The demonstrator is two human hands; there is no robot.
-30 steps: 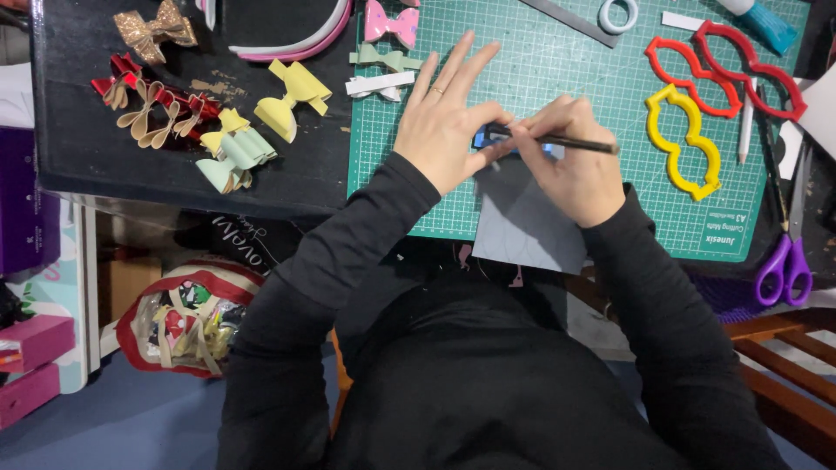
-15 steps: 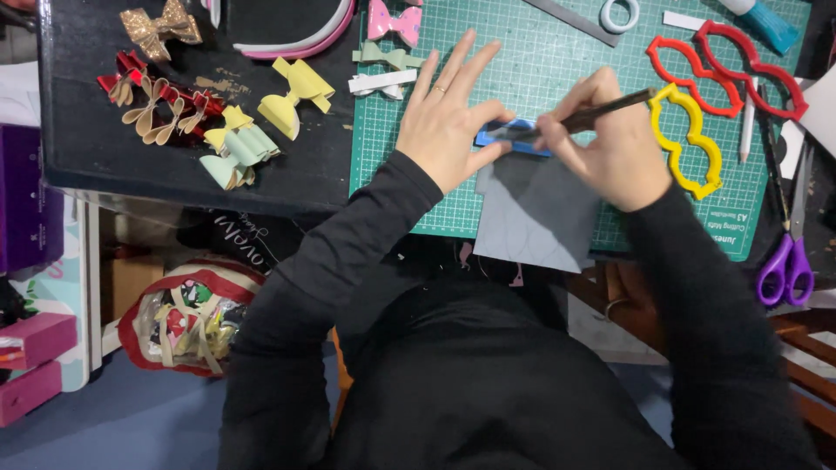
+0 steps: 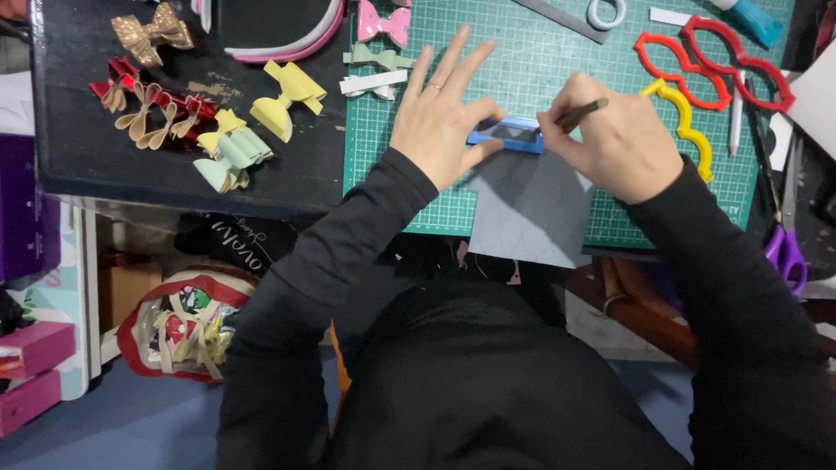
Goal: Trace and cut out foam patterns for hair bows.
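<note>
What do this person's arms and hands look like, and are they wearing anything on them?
Both arms are covered by long, close-fitting black sleeves that end at the wrists. The left hand is bare, gloveless, with a thin ring on one of its fingers. The right hand is bare too, with no ring or watch visible.
</note>
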